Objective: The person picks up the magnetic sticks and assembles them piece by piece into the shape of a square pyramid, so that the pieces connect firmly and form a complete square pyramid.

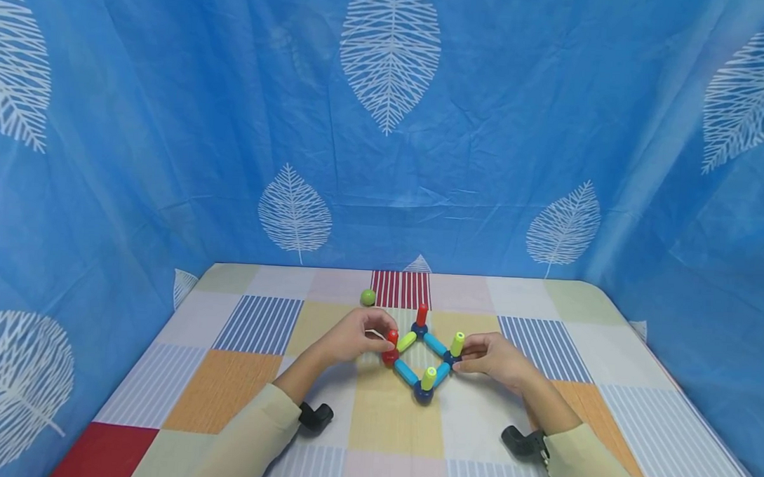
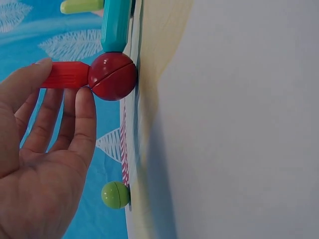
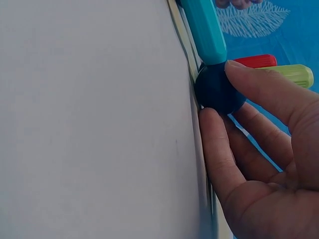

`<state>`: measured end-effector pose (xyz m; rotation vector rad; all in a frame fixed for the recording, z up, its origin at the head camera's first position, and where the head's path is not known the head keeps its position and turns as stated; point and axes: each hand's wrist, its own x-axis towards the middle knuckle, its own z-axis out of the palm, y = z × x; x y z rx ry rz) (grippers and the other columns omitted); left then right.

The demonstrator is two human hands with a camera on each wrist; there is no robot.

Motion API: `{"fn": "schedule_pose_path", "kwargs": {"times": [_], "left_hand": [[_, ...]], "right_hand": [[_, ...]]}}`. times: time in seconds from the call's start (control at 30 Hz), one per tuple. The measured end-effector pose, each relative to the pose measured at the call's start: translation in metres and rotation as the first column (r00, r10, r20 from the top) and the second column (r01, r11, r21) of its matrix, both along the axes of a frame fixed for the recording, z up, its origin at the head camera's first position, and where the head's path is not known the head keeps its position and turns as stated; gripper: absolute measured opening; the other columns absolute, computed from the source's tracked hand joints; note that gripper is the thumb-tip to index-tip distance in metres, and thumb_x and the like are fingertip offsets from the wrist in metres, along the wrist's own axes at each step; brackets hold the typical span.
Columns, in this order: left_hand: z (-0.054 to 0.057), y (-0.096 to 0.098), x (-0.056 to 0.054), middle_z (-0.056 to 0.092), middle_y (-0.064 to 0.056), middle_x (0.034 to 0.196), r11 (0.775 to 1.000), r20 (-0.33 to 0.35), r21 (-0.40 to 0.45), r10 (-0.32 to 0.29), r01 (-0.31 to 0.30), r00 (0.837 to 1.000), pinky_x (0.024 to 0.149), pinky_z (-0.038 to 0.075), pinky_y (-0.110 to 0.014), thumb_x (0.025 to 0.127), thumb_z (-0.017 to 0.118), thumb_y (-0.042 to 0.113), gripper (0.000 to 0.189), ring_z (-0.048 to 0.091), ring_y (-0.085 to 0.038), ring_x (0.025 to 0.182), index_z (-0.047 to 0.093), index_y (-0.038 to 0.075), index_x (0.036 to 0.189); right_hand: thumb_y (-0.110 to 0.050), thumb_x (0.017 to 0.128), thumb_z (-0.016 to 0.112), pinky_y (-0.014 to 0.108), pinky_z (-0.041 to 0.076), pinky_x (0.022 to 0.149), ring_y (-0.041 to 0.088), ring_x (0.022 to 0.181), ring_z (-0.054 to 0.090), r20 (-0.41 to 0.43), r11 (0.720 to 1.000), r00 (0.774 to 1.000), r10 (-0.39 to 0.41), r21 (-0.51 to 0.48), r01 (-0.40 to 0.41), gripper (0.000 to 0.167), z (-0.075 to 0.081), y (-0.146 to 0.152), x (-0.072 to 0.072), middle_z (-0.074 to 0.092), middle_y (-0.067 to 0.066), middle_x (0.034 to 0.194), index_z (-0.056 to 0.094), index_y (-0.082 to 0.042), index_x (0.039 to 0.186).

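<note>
A four-sided frame of sticks and balls lies on the table, an upright stick on each corner ball. My left hand (image 1: 358, 334) pinches the red stick (image 2: 67, 74) standing on the red ball (image 2: 112, 76) at the left corner. At the right corner, my right hand (image 1: 496, 358) holds the dark blue ball (image 3: 219, 88) between thumb and fingers, below a yellow-green stick (image 1: 457, 343). The near dark blue ball (image 1: 423, 394) bears another yellow-green stick (image 1: 429, 378); the far one carries a red stick (image 1: 422, 316). Three blue sticks and one yellow-green stick (image 1: 406, 341) form the sides.
A loose green ball (image 1: 368, 297) lies behind my left hand, near the table's back edge. The patchwork cloth (image 1: 394, 435) covers the table. Blue curtains (image 1: 460, 164) with white leaf prints hang behind and on both sides.
</note>
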<state>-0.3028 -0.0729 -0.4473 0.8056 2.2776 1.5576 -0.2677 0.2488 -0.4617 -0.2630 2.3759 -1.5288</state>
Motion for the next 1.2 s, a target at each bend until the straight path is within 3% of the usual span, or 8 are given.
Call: {"fn": "schedule_pose_path", "kwargs": {"times": [0.1,0.3,0.5,0.57,0.73,0.8,1.03,1.2], "left_hand": [[0.000,0.000,0.000,0.071,-0.004,0.107,0.999,-0.002,-0.034,-0.014,0.014,1.000,0.094,0.058,-0.033,0.088,0.079,0.007,0.026,0.066,-0.016,0.103,0.070,0.008,0.112],[-0.001,0.000,0.002,0.073,-0.001,0.107,0.976,-0.041,-0.207,-0.076,0.066,0.996,0.094,0.059,-0.030,0.087,0.081,0.008,0.031,0.068,-0.014,0.101,0.071,0.009,0.117],[0.000,0.001,0.006,0.074,-0.001,0.102,0.970,-0.019,-0.230,-0.089,0.082,0.996,0.088,0.060,-0.030,0.085,0.081,0.004,0.029,0.069,-0.014,0.094,0.074,0.010,0.112],[-0.001,0.002,0.007,0.074,-0.002,0.100,0.968,-0.018,-0.238,-0.086,0.079,0.996,0.086,0.060,-0.028,0.084,0.082,0.003,0.028,0.069,-0.013,0.091,0.074,0.008,0.110],[-0.002,0.004,0.009,0.073,-0.003,0.095,0.962,-0.015,-0.266,-0.064,0.058,0.998,0.081,0.057,-0.025,0.083,0.082,0.002,0.023,0.067,-0.012,0.085,0.073,0.007,0.103],[-0.001,0.004,0.010,0.071,-0.002,0.093,0.960,-0.019,-0.277,-0.048,0.041,0.999,0.080,0.056,-0.025,0.082,0.083,0.003,0.022,0.066,-0.012,0.083,0.073,0.008,0.101],[0.000,0.004,0.014,0.068,-0.001,0.093,0.956,-0.029,-0.293,0.018,-0.025,0.999,0.080,0.055,-0.028,0.080,0.085,0.005,0.021,0.064,-0.013,0.083,0.072,0.010,0.096],[-0.002,0.001,0.018,0.067,0.000,0.091,0.954,-0.033,-0.281,0.102,-0.107,0.994,0.077,0.055,-0.027,0.079,0.087,0.007,0.022,0.063,-0.014,0.082,0.072,0.010,0.094]], "right_hand": [[-0.011,0.082,0.085,0.026,0.058,0.079,0.017,0.092,0.067,-0.021,0.999,1.000,0.001,0.037,0.000,0.034,0.002,-0.001,0.000,0.074,0.008,0.099,0.072,0.003,0.110],[-0.011,0.081,0.085,0.027,0.058,0.078,0.017,0.089,0.070,-0.133,0.986,0.991,-0.019,0.160,0.040,0.027,0.004,-0.005,-0.001,0.076,0.009,0.097,0.075,-0.002,0.104],[-0.011,0.084,0.083,0.027,0.059,0.068,0.015,0.081,0.070,-0.184,0.973,0.978,-0.099,0.188,0.134,0.025,0.010,-0.007,0.002,0.076,0.009,0.095,0.074,0.000,0.105],[-0.010,0.083,0.083,0.028,0.058,0.065,0.015,0.076,0.069,-0.172,0.967,0.982,-0.076,0.226,0.115,0.022,0.017,-0.009,0.009,0.075,0.007,0.089,0.074,0.000,0.100],[-0.015,0.075,0.089,0.032,0.053,0.062,0.016,0.069,0.065,-0.037,0.964,0.998,0.048,0.265,-0.037,0.029,0.034,-0.030,0.033,0.071,0.004,0.080,0.070,-0.003,0.094],[-0.020,0.073,0.092,0.031,0.052,0.060,0.015,0.066,0.065,-0.025,0.959,0.997,0.073,0.276,-0.063,0.037,0.035,-0.043,0.040,0.070,0.003,0.078,0.067,-0.004,0.095],[-0.022,0.068,0.097,0.029,0.049,0.055,0.014,0.061,0.060,-0.152,0.924,0.987,-0.048,0.367,0.102,0.048,0.026,-0.065,0.042,0.064,0.002,0.074,0.066,-0.005,0.101],[-0.019,0.072,0.093,0.028,0.052,0.061,0.014,0.071,0.061,-0.218,0.939,0.976,-0.014,0.331,0.087,0.033,0.017,-0.059,0.026,0.068,0.000,0.078,0.068,-0.009,0.090]]}}
